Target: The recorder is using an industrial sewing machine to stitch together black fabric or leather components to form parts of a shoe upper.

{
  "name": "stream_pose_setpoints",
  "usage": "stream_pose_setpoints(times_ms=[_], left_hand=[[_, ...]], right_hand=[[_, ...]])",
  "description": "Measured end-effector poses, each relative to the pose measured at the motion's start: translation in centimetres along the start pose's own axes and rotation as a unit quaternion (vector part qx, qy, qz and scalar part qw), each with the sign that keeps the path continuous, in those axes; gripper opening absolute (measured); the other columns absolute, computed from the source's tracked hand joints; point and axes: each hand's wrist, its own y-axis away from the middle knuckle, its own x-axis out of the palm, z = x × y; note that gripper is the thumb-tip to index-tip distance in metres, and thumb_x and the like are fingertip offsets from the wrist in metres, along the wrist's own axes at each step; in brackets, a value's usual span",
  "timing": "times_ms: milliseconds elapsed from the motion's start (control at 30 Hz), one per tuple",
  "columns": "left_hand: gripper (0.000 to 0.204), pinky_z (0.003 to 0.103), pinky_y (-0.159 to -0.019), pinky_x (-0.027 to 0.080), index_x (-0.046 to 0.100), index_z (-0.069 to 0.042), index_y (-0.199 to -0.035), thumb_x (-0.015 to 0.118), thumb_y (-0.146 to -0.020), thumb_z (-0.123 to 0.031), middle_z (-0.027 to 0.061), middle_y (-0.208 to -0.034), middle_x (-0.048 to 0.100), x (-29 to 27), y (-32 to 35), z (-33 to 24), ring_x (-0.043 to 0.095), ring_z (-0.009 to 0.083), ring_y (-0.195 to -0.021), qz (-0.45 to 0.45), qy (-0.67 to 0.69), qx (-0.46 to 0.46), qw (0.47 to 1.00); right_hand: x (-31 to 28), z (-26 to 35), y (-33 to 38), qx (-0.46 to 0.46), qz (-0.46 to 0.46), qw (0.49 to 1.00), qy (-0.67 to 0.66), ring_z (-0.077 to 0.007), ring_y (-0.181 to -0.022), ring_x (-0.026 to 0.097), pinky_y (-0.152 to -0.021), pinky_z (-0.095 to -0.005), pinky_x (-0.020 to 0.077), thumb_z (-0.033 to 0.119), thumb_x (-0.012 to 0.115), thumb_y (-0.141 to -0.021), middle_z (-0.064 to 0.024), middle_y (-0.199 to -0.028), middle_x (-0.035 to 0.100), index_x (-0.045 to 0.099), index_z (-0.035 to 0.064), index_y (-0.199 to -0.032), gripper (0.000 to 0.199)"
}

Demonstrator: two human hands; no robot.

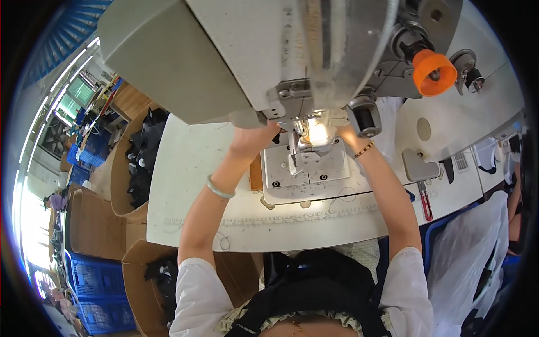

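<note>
Both arms reach up to an industrial sewing machine (314,50), whose lamp lights the needle area (315,133). My left hand (252,137) is at the left of the needle, under the machine head, which hides its fingers. A small black piece (277,138) shows beside it, too little to name. My right hand (350,138) is to the right of the needle, partly behind a dark round thread tensioner (365,115). Its fingers cannot be seen. The metal bed plate (306,180) lies below the hands, strewn with lint and thread bits.
A red-handled cutter (426,203) lies on the white table (252,230) at the right, near a grey metal part (418,167). Cardboard boxes (95,222) with black pieces and blue crates (98,275) stand left. White plastic sheeting (466,258) hangs right. A black cloth (320,275) covers my lap.
</note>
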Motion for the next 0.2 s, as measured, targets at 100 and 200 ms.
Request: stream_pose_setpoints(times_ms=[100,200], left_hand=[[0.029,0.037,-0.082,0.045,0.060,-0.006,-0.094,0.060,-0.065,-0.007,0.0113,-0.096,0.059,-1.3,0.3,-1.5,0.056,0.0276,-0.092,-0.036,-0.045,0.002,0.998],[0.038,0.032,-0.083,0.044,0.061,-0.010,-0.096,0.067,-0.059,-0.009,0.0098,-0.106,0.059,-2.5,0.4,-2.1,0.057,0.0270,-0.094,-0.069,-0.035,-0.001,0.997]], right_hand=[[-0.1,-2.0,-0.4,0.007,0.021,1.000,-0.002,-0.0292,-0.085,0.057,-0.066,-0.0372,0.0469,0.013,0.061,-0.065,-0.0113,-0.098,0.059,0.062,0.0072,-0.084,0.020],[-1.1,-1.2,0.2,-0.158,-0.085,0.983,-0.029,-0.0326,-0.092,0.054,-0.073,-0.0366,0.0462,0.015,0.061,-0.064,-0.0104,-0.100,0.059,0.063,0.0067,-0.082,0.020]])
